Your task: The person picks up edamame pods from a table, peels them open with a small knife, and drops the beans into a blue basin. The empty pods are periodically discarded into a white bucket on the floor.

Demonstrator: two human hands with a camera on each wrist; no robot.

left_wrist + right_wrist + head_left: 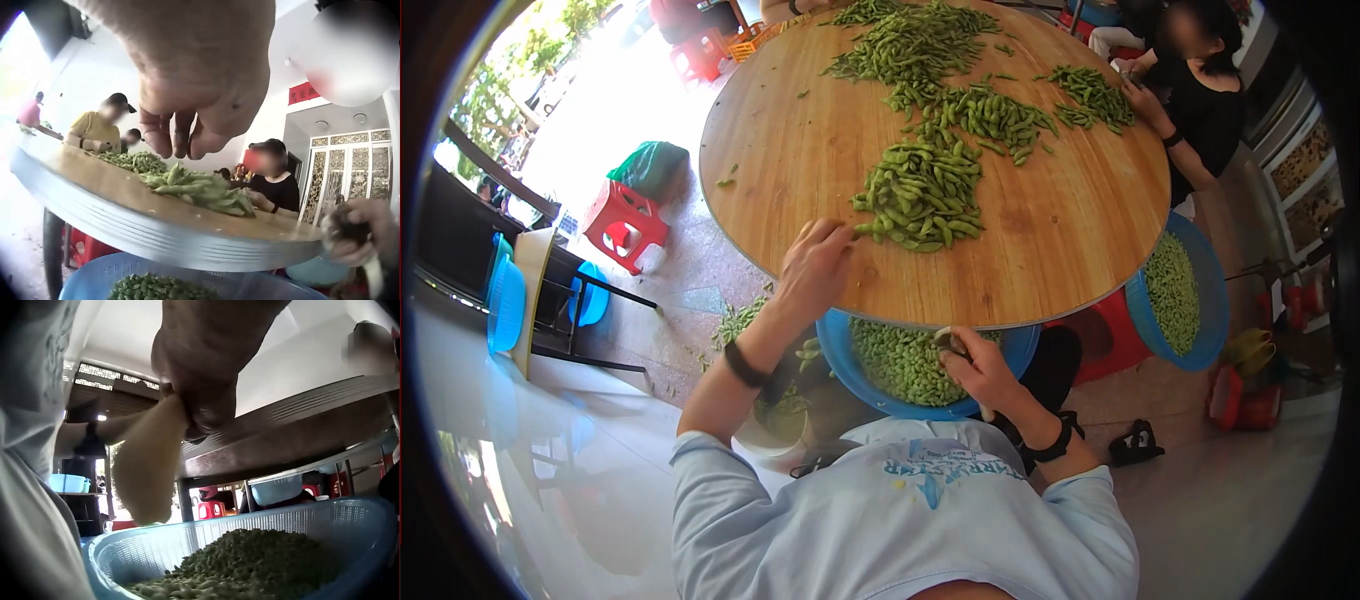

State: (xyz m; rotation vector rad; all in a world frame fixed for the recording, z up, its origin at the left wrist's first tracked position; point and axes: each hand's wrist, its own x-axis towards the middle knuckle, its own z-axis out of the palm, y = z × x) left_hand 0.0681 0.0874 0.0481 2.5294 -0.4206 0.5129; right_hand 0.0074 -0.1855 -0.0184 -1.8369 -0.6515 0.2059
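Note:
My left hand (815, 265) reaches over the table's near edge, fingertips right at the nearest pile of green soybean pods (920, 195). In the left wrist view its fingers (157, 137) hang loosely bent above the pods, with nothing visible between them. My right hand (985, 375) is over a blue basket (828, 350) of shelled green beans (900, 365), under the table's edge. It grips a pale flat strip (150, 462), which hangs down from the fingers in the right wrist view. What the strip is made of I cannot tell.
A round wooden table (770, 160) carries more pod piles (920, 45). Someone in black (1205, 110) handles pods at the right, near another blue basket of beans (1172, 290). A red stool (625, 225) stands left; a pale bucket (775, 430) is beside my left leg.

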